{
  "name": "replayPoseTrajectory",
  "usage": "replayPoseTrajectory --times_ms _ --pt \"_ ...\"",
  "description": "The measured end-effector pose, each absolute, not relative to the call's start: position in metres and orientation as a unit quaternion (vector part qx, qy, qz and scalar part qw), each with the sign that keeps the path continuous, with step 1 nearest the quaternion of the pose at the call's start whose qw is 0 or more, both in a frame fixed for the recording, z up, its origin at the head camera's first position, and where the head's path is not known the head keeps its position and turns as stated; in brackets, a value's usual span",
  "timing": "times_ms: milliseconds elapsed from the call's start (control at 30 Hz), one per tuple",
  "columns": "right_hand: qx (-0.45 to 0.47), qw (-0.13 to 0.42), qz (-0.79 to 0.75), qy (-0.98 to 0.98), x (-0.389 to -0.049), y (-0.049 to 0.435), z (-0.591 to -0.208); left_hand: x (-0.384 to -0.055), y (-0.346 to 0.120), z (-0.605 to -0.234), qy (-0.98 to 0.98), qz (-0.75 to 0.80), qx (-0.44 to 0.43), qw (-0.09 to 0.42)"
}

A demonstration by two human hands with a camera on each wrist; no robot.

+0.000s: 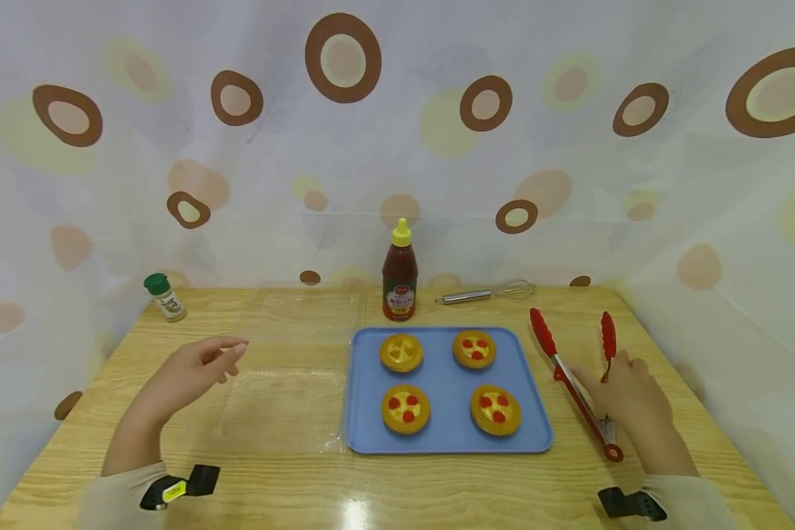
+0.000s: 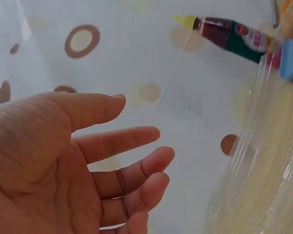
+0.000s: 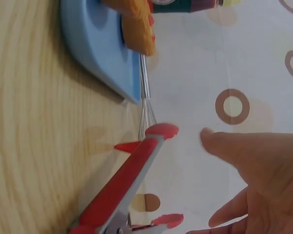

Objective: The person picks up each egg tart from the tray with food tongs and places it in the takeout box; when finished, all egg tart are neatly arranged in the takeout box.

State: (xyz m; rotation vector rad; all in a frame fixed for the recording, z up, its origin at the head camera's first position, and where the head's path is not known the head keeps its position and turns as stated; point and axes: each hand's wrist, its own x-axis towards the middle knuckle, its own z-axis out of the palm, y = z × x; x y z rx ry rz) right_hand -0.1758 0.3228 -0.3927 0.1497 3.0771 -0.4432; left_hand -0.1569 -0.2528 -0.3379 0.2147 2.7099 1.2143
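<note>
My left hand (image 1: 184, 374) hovers at the left edge of a clear plastic box (image 1: 285, 408), its lid folded open toward the back. In the left wrist view its fingers are loosely bent with nothing between them. Over a pair of red-tipped tongs (image 1: 578, 399) is my right hand (image 1: 638, 407), overlapping one arm in the head view. The right wrist view shows thumb and fingers spread, apart from the tongs, whose arms stand open. Left of the tongs lies a blue tray (image 1: 445, 419) bearing several small tarts (image 1: 495, 410), most with red dots on top.
A red sauce bottle (image 1: 400, 283) with a yellow cap stands behind the tray. Right of it lies a whisk (image 1: 480, 294). At the back left stands a green-capped shaker (image 1: 167, 298). A patterned curtain (image 1: 397, 162) borders the wooden table (image 1: 291, 486).
</note>
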Motion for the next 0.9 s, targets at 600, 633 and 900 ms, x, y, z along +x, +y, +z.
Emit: replayPoseTrajectory --times_ms 600,633,900 --pt "0.065 0.057 -0.189 0.978 -0.182 0.335 -0.408 -0.156 -0.345 -0.399 0.77 0.535 0.151 0.312" --pt "0.064 0.057 -0.191 0.978 -0.183 0.335 -0.409 -0.156 -0.347 -0.402 0.762 0.543 0.153 0.317" --pt "0.07 0.068 -0.22 0.971 -0.191 0.337 -0.418 -0.162 -0.354 -0.417 0.718 0.594 0.23 0.28"
